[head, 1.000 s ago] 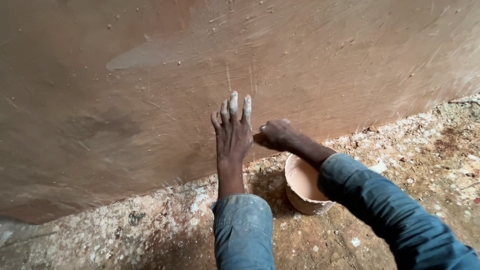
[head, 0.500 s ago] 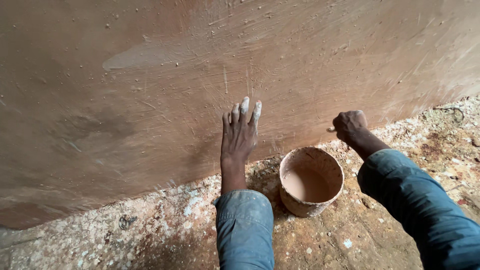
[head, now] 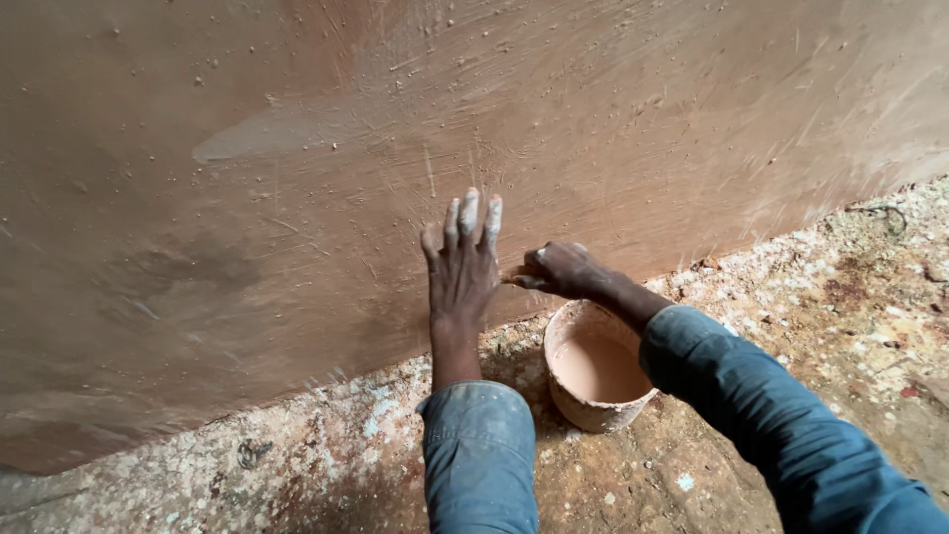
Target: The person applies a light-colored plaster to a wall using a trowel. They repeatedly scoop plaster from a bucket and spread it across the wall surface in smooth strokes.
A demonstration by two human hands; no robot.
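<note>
Left hand (head: 463, 272) flat and open on the brown wall (head: 297, 198), fingers pointing up, right hand (head: 559, 269) just beside it, curled w/ fingertips at the wall, can't tell if it holds anything, bucket (head: 593, 368) of pale-brown mix right below the right wrist, near the wall's foot.

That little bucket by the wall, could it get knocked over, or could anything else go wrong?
Maybe. The bucket sits right under the right hand's forearm, so a dropping elbow could tip it and spill the pale mix. The left hand lies flat on the wall, which looks freshly smeared, so it might leave prints. Its fingers are already coated white, so more paste may smear wherever they touch.
</note>
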